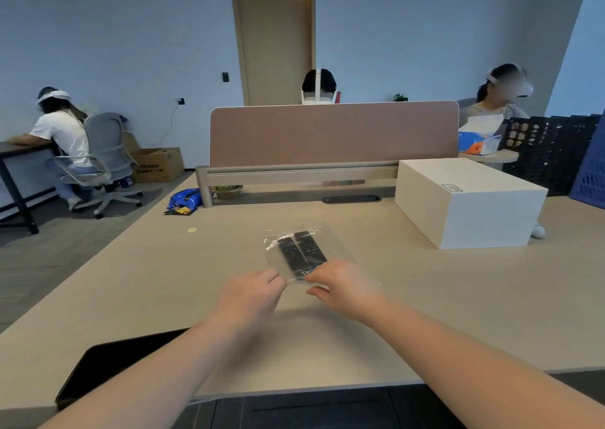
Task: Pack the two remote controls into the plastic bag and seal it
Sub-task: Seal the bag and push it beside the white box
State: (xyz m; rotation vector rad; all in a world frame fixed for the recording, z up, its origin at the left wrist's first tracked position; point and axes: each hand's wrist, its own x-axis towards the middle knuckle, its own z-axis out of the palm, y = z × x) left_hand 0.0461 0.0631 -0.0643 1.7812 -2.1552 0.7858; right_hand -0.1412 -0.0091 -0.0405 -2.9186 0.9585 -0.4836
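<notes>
A clear plastic bag point(330, 245) lies flat on the beige table point(163, 281), a little past my hands. Two black remote controls, the left one point(288, 254) and the right one point(310, 248), lie side by side inside it, pointing away from me. My left hand point(248, 297) pinches the bag's near edge at its left end with thumb and fingers. My right hand point(343, 286) pinches the same edge just to the right, its fingertips close to those of the left hand. The near ends of the remotes are partly hidden behind my fingers.
A white box point(465, 199) stands on the table at the right. A pink desk divider point(334, 134) runs along the far edge. A black flat device point(108, 366) lies at the near left. Three people sit in the room behind.
</notes>
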